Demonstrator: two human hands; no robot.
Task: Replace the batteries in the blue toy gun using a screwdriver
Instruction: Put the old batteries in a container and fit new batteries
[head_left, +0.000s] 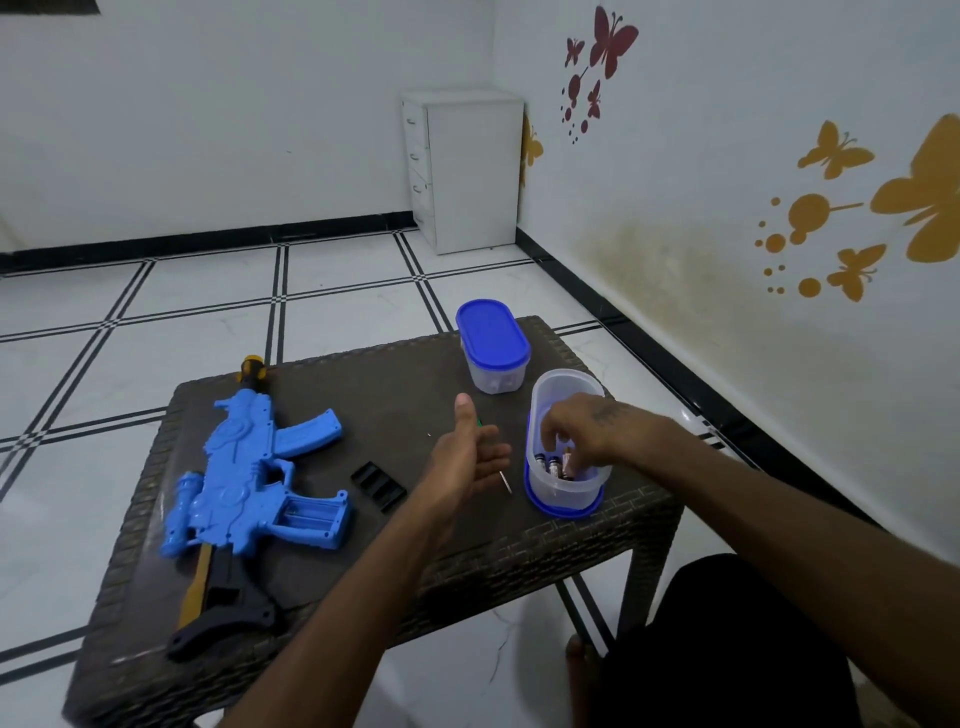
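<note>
The blue toy gun (244, 478) lies on its side at the left of the dark wicker table (322, 571), its battery compartment open in the grip. The black battery cover (377, 485) lies beside it. My left hand (465, 457) hovers open, palm up, over the table's middle. Under it lies the screwdriver (505, 482), only its thin shaft and a green bit showing. My right hand (576, 434) reaches into an open clear container (566, 488) with batteries (553, 464) at the bottom; its fingertips are curled among them, and I cannot see whether they pinch one.
A second clear container with a blue lid (492, 345) stands shut at the table's far edge. The open container sits on its own blue lid. A white drawer cabinet (465, 169) stands in the room's corner. Tiled floor surrounds the table.
</note>
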